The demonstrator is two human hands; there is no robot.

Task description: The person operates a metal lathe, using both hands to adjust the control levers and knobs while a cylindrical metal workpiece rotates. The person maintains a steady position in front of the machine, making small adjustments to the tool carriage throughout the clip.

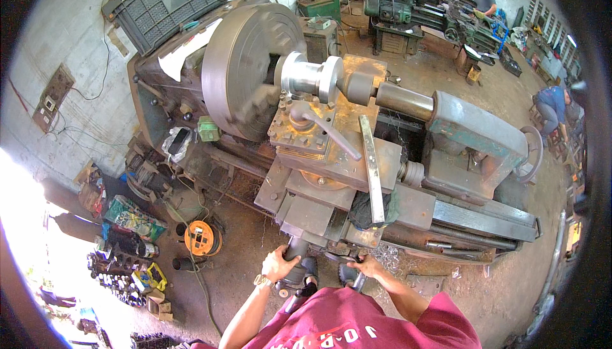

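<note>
My left hand (pixel 280 264) is closed around the grey cylindrical hub (pixel 296 247) at the front of the lathe's cross slide. To its right, my right hand (pixel 366 265) grips a dark crank handle (pixel 345 257) below the carriage; the fingers partly hide it. Beyond them stands the tool post (pixel 305 119), with its long clamping lever (pixel 335 137). A shiny turned metal workpiece (pixel 299 75) with flanges sits between the large chuck (pixel 237 72) and the tailstock centre (pixel 359 87). The chuck face looks smeared, as if spinning.
A flat metal bar (pixel 372 180) lies across the carriage, beside a dark cloth (pixel 363 214). The tailstock (pixel 475 126) and its handwheel (pixel 530 153) are at right. An orange cable reel (pixel 200 239) sits on the floor at left. Two people work farther off.
</note>
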